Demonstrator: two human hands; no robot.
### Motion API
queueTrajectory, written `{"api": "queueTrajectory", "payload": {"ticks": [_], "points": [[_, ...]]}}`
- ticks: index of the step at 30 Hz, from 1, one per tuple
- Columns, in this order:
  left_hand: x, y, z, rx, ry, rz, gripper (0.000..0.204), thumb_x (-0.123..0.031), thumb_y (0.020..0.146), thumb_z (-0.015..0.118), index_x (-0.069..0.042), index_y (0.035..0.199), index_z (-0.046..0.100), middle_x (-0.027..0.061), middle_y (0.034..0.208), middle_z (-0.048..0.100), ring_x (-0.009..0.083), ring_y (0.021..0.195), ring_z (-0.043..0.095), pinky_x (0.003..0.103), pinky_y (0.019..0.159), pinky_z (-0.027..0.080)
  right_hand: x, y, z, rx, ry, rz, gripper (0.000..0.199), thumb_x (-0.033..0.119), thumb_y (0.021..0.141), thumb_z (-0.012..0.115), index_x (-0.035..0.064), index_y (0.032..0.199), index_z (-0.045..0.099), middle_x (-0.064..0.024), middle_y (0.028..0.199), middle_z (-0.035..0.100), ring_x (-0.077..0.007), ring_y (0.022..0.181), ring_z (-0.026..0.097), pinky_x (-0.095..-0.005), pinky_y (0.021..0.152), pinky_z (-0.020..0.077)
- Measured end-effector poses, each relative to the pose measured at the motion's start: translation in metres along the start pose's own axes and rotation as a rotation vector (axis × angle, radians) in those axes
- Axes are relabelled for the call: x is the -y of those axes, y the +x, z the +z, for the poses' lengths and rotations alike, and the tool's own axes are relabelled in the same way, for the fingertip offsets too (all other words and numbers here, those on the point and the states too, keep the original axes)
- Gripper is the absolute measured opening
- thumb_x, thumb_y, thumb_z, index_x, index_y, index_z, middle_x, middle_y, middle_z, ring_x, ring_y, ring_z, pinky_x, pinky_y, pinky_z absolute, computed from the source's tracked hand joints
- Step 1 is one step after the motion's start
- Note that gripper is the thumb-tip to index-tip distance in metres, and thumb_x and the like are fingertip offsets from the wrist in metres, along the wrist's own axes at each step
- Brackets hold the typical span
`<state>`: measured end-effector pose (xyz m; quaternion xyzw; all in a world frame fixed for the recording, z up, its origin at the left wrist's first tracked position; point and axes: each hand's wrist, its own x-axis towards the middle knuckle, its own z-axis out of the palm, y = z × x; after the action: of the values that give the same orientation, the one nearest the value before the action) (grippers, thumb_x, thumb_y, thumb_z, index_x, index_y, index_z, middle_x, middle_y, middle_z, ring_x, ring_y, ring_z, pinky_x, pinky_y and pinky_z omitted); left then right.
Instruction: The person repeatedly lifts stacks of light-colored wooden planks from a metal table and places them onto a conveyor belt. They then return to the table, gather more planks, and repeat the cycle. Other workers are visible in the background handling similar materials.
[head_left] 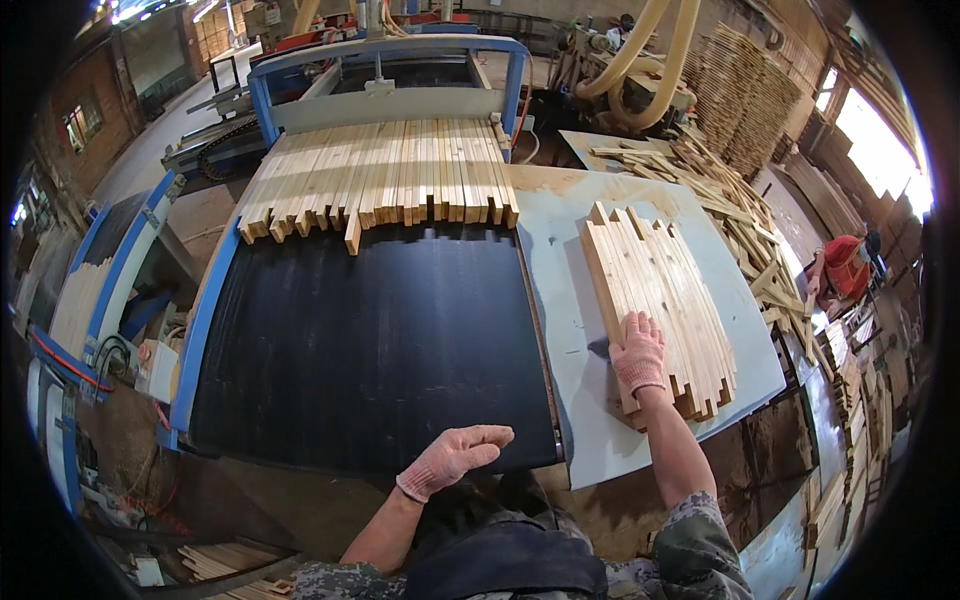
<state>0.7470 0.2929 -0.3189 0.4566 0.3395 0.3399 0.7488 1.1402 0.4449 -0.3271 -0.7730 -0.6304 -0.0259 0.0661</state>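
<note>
My right hand (640, 354), in a pinkish knit glove, lies flat with fingers stretched out on a stack of wooden strips (672, 290). The stack rests on a pale blue-grey board (565, 330) to the right, its strip ends uneven. My left hand (456, 462), gloved the same way, hovers over the near edge of the black conveyor belt (370, 350). It holds nothing, fingers together and extended, the thumb apart. Across the far part of the belt lies a row of similar strips (380, 170), side by side. One strip (353, 232) juts out toward me.
A blue machine frame (390, 46) spans the belt's far end. Loose wood offcuts (730, 210) pile beyond the board, near a tall stack of strips (745, 95) and yellowish hoses (640, 65). A person in red (845, 268) works at far right. Another blue-framed conveyor (105, 270) stands left.
</note>
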Motion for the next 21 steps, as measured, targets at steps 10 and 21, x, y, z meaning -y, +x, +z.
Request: {"api": "queueTrajectory", "payload": {"ticks": [10,21], "points": [[0.009,0.092,0.069,-0.024,0.062,0.039,0.055,-0.015,0.103,0.069,0.005,0.153,0.055,0.0178,0.153,0.061,0.0274,0.144,0.056,0.039,0.124,0.041,-0.023,0.004,-0.032,0.076,0.272,-0.143,0.088,0.041,0.091,0.075,0.0024,0.162,0.041,-0.0286,0.164,0.043,-0.0476,0.155,0.036,-0.0535,0.129,0.0291],[0.055,0.192,0.129,-0.263,0.541,0.175,0.071,-0.029,0.096,0.077,0.003,0.154,0.053,0.0243,0.154,0.059,0.0323,0.145,0.056,0.039,0.121,0.042,-0.245,0.105,-0.05,-0.136,0.41,0.326,0.081,0.046,0.098,0.069,0.0011,0.161,0.044,-0.0252,0.156,0.056,-0.0405,0.146,0.051,-0.0467,0.12,0.043]]}}
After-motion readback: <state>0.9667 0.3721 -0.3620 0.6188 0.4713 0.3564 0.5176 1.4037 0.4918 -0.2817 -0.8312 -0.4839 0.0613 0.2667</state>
